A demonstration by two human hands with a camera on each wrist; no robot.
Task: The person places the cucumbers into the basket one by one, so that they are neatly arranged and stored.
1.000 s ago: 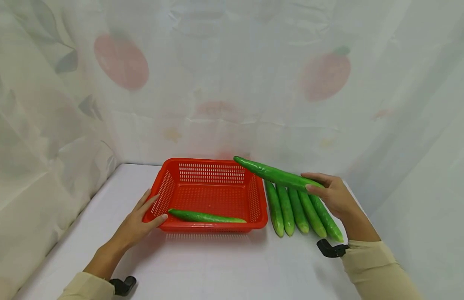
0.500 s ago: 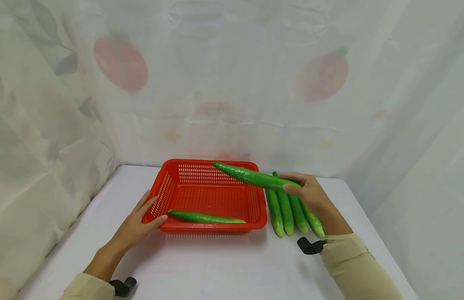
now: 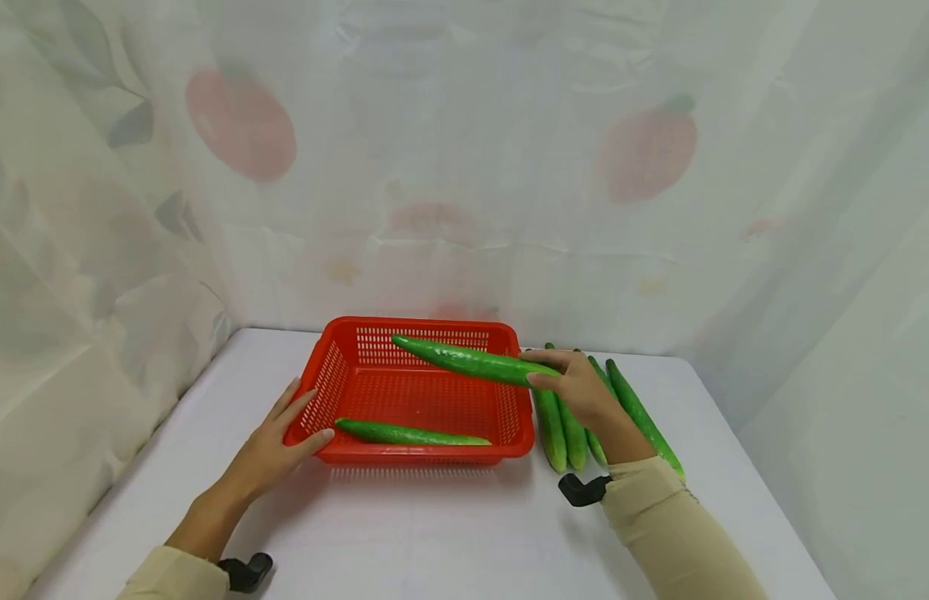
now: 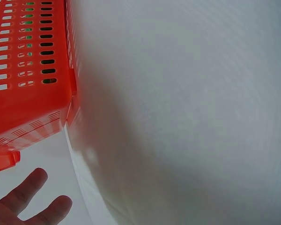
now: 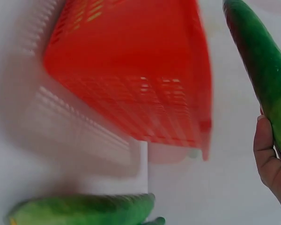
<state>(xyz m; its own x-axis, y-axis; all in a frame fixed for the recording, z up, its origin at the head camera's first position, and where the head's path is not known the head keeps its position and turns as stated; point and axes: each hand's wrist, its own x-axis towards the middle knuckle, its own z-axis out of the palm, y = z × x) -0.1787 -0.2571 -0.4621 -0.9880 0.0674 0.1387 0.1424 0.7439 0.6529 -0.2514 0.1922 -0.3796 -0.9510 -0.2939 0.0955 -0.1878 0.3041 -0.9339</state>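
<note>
In the head view my right hand (image 3: 576,392) grips a long green cucumber (image 3: 464,360) near its paler end. The cucumber slants up to the left above the right part of a red plastic basket (image 3: 427,451), whose walls are slotted. Seen from the right wrist, the thumb and fingers wrap the held cucumber (image 5: 264,65) beside the basket wall (image 5: 131,93). My left hand (image 3: 267,454) rests at the basket's left front corner, fingers spread and fairly straight along the rim. Another cucumber (image 3: 407,433) lies inside along the front wall.
Several cucumbers (image 3: 548,425) lie side by side on the white table (image 3: 434,533) just right of the basket, partly covered by my right hand and forearm. One cucumber (image 3: 644,417) shows beyond the forearm. A pale printed curtain (image 3: 449,167) stands behind.
My right hand has carried the cucumber leftward, from above the row of cucumbers to over the basket's right part. The left hand and basket have stayed put.
</note>
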